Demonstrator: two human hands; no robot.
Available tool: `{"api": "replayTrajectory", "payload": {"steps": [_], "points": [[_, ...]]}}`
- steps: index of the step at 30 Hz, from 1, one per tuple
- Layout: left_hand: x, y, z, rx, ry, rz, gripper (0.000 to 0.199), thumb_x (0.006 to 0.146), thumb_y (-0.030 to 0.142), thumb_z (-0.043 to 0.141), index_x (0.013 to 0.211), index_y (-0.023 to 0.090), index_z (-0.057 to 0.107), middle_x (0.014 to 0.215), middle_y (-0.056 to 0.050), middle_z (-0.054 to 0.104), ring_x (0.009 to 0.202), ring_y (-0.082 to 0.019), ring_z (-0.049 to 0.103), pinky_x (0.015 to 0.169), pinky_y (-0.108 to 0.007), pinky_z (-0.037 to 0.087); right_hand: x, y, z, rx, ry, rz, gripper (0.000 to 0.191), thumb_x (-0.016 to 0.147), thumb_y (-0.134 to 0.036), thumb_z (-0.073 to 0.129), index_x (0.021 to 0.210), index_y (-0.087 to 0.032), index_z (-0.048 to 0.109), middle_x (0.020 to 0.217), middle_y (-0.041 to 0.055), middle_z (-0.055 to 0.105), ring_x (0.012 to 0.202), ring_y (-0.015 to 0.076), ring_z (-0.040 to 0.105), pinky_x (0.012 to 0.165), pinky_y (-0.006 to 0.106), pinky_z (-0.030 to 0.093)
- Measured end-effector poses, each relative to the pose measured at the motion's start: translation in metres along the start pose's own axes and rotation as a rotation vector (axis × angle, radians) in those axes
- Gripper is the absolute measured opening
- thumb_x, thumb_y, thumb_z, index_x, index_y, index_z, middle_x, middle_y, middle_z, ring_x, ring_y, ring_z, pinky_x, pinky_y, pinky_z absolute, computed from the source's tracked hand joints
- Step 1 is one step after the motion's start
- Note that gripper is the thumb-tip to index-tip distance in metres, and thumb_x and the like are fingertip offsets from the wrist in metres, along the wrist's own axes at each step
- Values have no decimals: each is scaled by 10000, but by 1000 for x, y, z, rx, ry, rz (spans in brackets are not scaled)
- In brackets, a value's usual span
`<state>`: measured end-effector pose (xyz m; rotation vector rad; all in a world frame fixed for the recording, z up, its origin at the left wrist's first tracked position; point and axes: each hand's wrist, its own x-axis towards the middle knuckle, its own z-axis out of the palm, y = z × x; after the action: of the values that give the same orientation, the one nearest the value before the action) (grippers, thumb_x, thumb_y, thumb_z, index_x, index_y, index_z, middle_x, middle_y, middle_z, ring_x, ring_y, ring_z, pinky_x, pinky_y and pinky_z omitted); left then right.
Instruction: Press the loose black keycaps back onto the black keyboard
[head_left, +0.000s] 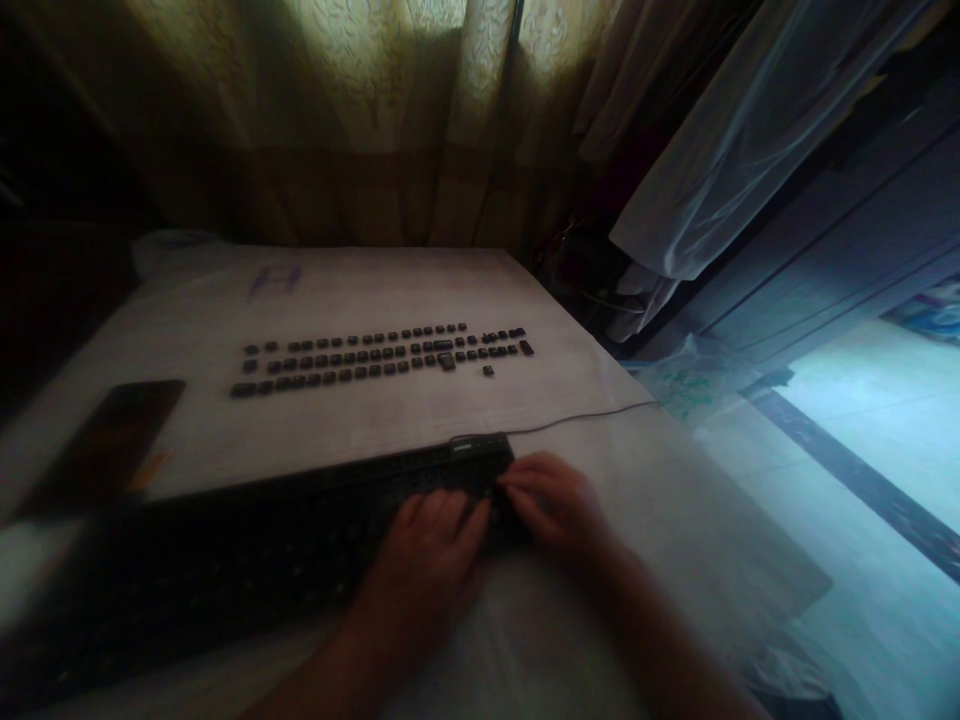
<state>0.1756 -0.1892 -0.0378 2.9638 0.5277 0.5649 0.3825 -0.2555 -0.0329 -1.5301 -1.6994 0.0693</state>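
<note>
presently, left hand (433, 540): on keyboard (270, 530), grip unclear
right hand (553, 500): at right end, grip unclear
keycaps (375, 370): in rows beyond

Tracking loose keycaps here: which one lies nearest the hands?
The small keycap sitting alone below the right part of the rows, closer than any other.
</note>
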Motion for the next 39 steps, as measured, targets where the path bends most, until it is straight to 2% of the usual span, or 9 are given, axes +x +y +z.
{"api": "replayTrajectory", "payload": {"steps": [5, 15, 19, 23, 26, 32, 39], "points": [[1, 0, -1, 13, -6, -2, 489, 878, 188, 590, 1360, 155, 508, 1168, -119, 615, 1046, -290, 576, 925, -471, 473, 0, 1, 1, 18, 13, 11, 189, 873, -147, 572, 894, -180, 756, 841, 90, 712, 759, 189, 695, 695, 301, 600], [2, 1, -1, -26, -7, -23, 448, 860, 186, 621, 1302, 159, 555, 1160, -118, 620, 1048, -301, 581, 932, -484, 477, 1, 2, 2, 13, -6, 47, 187, 879, -160, 569, 894, -195, 753, 852, 84, 721, 772, 192, 702, 713, 314, 608], [-2, 0, 0, -11, 21, -13, 436, 901, 184, 545, 1336, 154, 521, 1170, -124, 636, 1059, -292, 596, 943, -471, 472, 1, 3, 0, 19, 7, 57, 196, 878, -155, 569, 908, -211, 754, 858, 76, 721, 773, 193, 699, 705, 319, 608], [-6, -1, 1, -1, 98, 15, 389, 911, 152, 489, 1296, 118, 523, 1183, -150, 657, 1079, -297, 608, 956, -470, 469, 1, 4, -3, 42, 44, 59, 191, 871, -148, 573, 899, -215, 750, 851, 69, 714, 768, 193, 693, 697, 325, 605], [-6, -1, -1, -17, 87, 7, 364, 889, 132, 508, 1251, 122, 549, 1166, -145, 668, 1067, -296, 619, 951, -466, 479, 2, 3, -4, 66, 48, 27, 182, 858, -137, 584, 885, -212, 747, 855, 71, 710, 779, 194, 684, 701, 331, 599], [-6, 0, -2, 9, 89, 22, 378, 886, 106, 482, 1259, 101, 546, 1155, -148, 671, 1053, -294, 627, 932, -455, 496, 5, 0, -5, 39, -53, -63, 208, 834, -138, 584, 911, -232, 753, 947, 83, 702, 880, 227, 650, 763, 394, 576], [-9, -3, 0, -7, 85, 19, 376, 905, 119, 462, 1270, 101, 551, 1173, -151, 665, 1058, -296, 627, 932, -469, 503, 4, 3, 0, 25, -97, -59, 219, 835, -142, 588, 948, -222, 758, 971, 92, 700, 891, 236, 641, 785, 421, 564]]}}
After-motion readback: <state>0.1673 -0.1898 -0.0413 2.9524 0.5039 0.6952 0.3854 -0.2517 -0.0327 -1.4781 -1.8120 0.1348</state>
